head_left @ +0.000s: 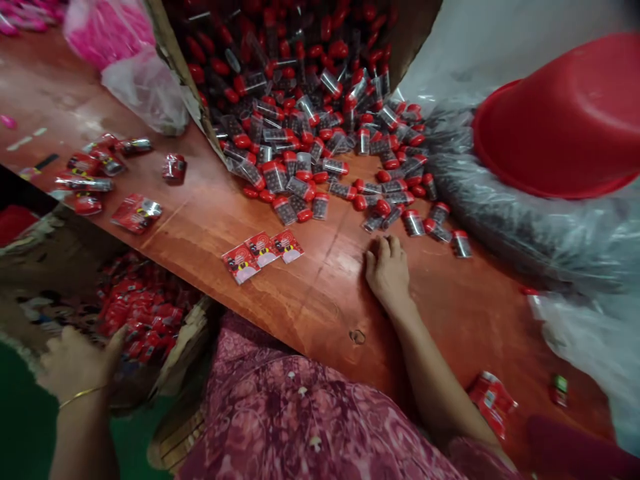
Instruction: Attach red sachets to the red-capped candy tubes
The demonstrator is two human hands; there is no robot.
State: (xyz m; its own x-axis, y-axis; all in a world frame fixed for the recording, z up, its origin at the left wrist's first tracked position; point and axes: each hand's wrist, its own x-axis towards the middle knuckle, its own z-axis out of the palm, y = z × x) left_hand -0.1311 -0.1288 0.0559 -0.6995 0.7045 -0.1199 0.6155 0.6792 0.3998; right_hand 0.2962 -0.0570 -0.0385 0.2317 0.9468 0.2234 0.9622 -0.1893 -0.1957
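Note:
My right hand (pixel 387 270) rests on the reddish wooden table (pixel 310 293), knuckles up, fingers curled under, just short of a spill of small clear tubes with red caps (pixel 320 167). What the fingers hold, if anything, is hidden. My left hand (pixel 75 363), with a thin gold bracelet at the wrist, reaches down beside the table into a cardboard box of red packets (pixel 143 310); its fingers are out of sight. Three red printed cards (pixel 263 250) lie in a row on the table to the left of my right hand.
A tipped cardboard box (pixel 173 60) pours the tubes out at the back. A red plastic basin (pixel 560 120) sits on clear plastic bags of dark contents (pixel 525 220) at right. Wrapped red packets (pixel 100 177) lie at the left, pink bags (pixel 107 30) behind.

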